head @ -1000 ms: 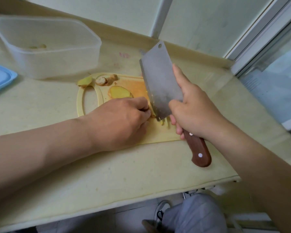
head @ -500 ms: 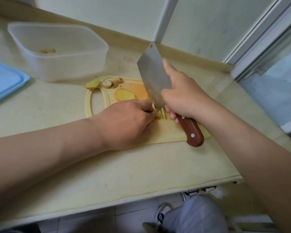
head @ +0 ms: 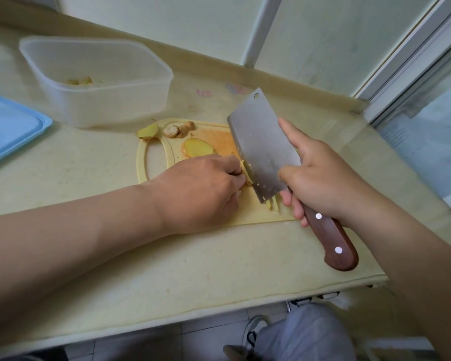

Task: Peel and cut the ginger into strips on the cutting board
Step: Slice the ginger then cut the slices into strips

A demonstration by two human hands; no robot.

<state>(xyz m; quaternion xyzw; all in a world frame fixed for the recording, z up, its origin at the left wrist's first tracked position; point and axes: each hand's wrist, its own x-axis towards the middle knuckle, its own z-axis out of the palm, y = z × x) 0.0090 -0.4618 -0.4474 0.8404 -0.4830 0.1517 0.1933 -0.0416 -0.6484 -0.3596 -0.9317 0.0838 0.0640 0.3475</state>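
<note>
In the head view, at the centre of the frame, you are doing the slicing part of the job. Your right hand (head: 320, 183) is gripping the cleaver (head: 261, 147) where the blade meets the wooden handle, with the thumb pressing the near flat and the forefinger stretching along the far side. The edge is angling down onto the cutting board (head: 258, 217). Your left hand (head: 201, 194) is curled, knuckles up, pinning a thin yellow ginger slice (head: 246, 173) to the board just left of the blade. The fingertips are hiding under the hand, so I cannot tell how far back they are tucked. A few cut strips (head: 272, 204) are lying by the blade's heel, just below it in the frame.

To do this well, you are wanting, as I judge it, the blade's flat riding against your left knuckles with the fingertips folded behind them. The left hand should be backing off leftward by one thin strip per cut. Aim to be lifting the edge only a little, never above the knuckles. The slice looks short and slippery, so be pressing it flat, and stop once the stub is too small to pin safely.

Toward the board's upper left, a peeled slice (head: 197, 149), two unpeeled knobs (head: 179, 128) and a small peeled piece (head: 147, 131) are waiting. Further upper left on the tabletop (head: 167, 256), a clear tub (head: 97, 100) is standing beside a blue lid (head: 11, 126).
</note>
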